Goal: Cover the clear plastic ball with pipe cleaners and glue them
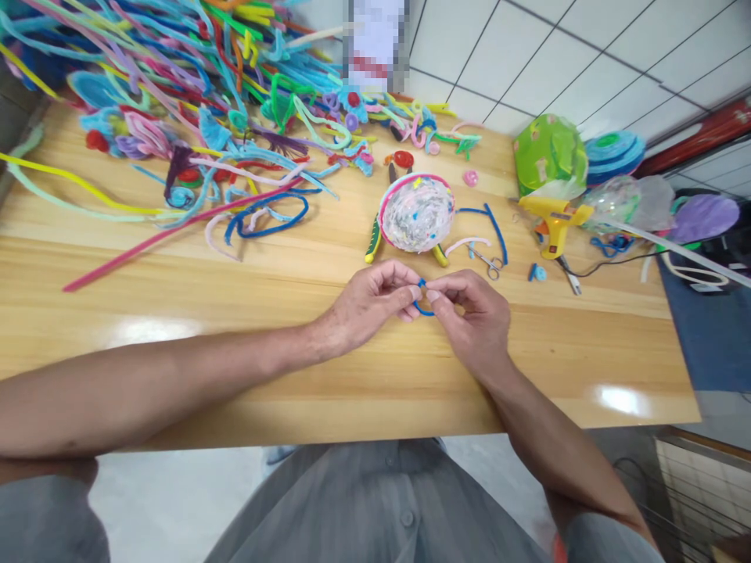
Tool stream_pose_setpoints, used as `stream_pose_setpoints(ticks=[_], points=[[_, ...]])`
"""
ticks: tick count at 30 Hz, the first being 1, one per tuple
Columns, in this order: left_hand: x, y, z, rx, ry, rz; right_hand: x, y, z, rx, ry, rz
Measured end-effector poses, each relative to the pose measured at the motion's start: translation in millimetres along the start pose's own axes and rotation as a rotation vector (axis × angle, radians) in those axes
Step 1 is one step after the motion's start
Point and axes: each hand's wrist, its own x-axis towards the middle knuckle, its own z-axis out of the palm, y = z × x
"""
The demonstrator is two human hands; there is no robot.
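Observation:
A short blue pipe cleaner (423,313) is bent into a loop between my two hands, above the wooden table (282,289). My left hand (379,301) pinches one side of it between thumb and fingers. On the other side, my right hand (469,309) pinches it near its top, the fingertips almost meeting. Just beyond the hands lies a round bundle (418,213) with a pink and white rim and a speckled pale middle; pliers with green and yellow handles (373,241) lie partly beneath it. Small scissors (488,262) rest to its right, beside a blue pipe cleaner piece (496,233).
A heap of colourful pipe cleaners (193,86) covers the back left. At the right stand a yellow glue gun (555,223) with a trailing black cord, a green package (548,156) and blue coils (615,155). A tiled wall (563,55) bounds the back.

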Motion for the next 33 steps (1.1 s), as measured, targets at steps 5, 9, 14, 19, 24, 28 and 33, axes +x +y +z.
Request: stream_pose_setpoints(ticks=[5, 9, 14, 19, 24, 28, 33], points=[[-0.1, 0.4, 0.4, 0.016, -0.002, 0.007, 0.3, 0.1, 0.0, -0.009, 0.007, 0.006], [0.3, -0.3, -0.4, 0.018, -0.003, 0.003, 0.0, 0.1, 0.3, 0.001, 0.005, 0.007], [0.4, -0.8, -0.5, 0.001, -0.004, 0.0, 0.0, -0.1, 0.7, 0.03, 0.007, -0.013], [0.1, -0.6, 0.2, 0.003, -0.004, -0.006, -0.5, 0.5, 0.6, 0.011, 0.011, 0.01], [-0.1, -1.2, -0.8, 0.003, -0.008, 0.001, -2.2, 0.3, 0.3, 0.017, 0.015, 0.012], [-0.1, -1.1, -1.4, 0.005, -0.016, 0.002, -1.7, 0.2, 0.4, 0.01, 0.005, -0.02], [0.2, -1.4, -0.7, 0.009, -0.013, -0.009, -2.3, 2.0, 0.3, -0.004, 0.025, -0.044]])
